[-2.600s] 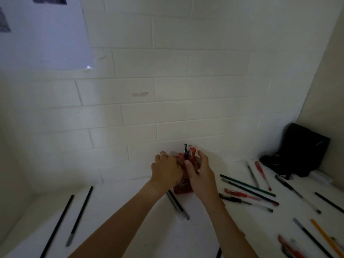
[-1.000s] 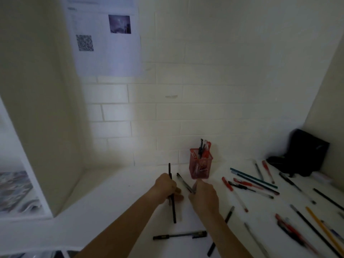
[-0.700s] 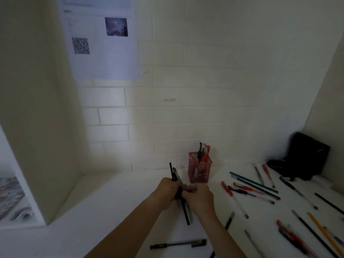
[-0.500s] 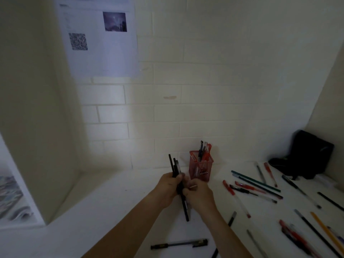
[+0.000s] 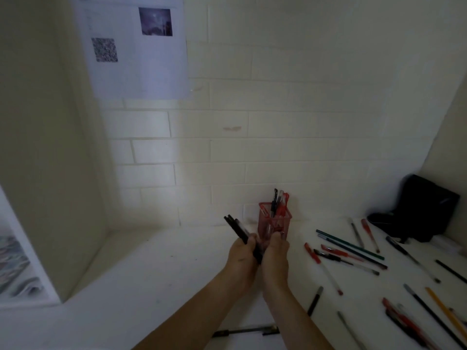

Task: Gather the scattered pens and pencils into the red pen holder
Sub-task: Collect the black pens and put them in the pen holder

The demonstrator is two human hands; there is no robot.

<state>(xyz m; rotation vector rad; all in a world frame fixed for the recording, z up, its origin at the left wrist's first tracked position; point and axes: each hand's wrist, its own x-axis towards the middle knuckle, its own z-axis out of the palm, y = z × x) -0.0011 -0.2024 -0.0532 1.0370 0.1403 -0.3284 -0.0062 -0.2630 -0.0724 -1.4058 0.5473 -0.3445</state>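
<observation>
a white desktop [image 5: 151, 269] set in a dim alcove carries loose pens along its near edge: a black pen [image 5: 246, 331] lies flat just below the person's forearms, and a yellow pencil [image 5: 444, 311] sits among dark and red pens at the right. above them, both hands meet over the surface. the left hand [image 5: 241, 256] is closed around a bundle of black pens [image 5: 240, 231], which tilts up and to the left out of the fist; the right hand [image 5: 275, 256] presses against the left, its fingers curled at the lower end of the bundle, though whether it actually grips the pens cannot be told. further right, red pens [image 5: 333, 252] and a green pencil [image 5: 350, 245] lie scattered on the desktop. just beyond the knuckles stands the red pen holder [image 5: 274, 221], a square mesh cup, upright against the wall and already holding several black and red pens. a black pouch [image 5: 424, 208] leans in the far right corner. behind it all rises a white-painted brick wall [image 5: 278, 147], with a printed sheet [image 5: 136, 46] bearing a qr code at upper left.
</observation>
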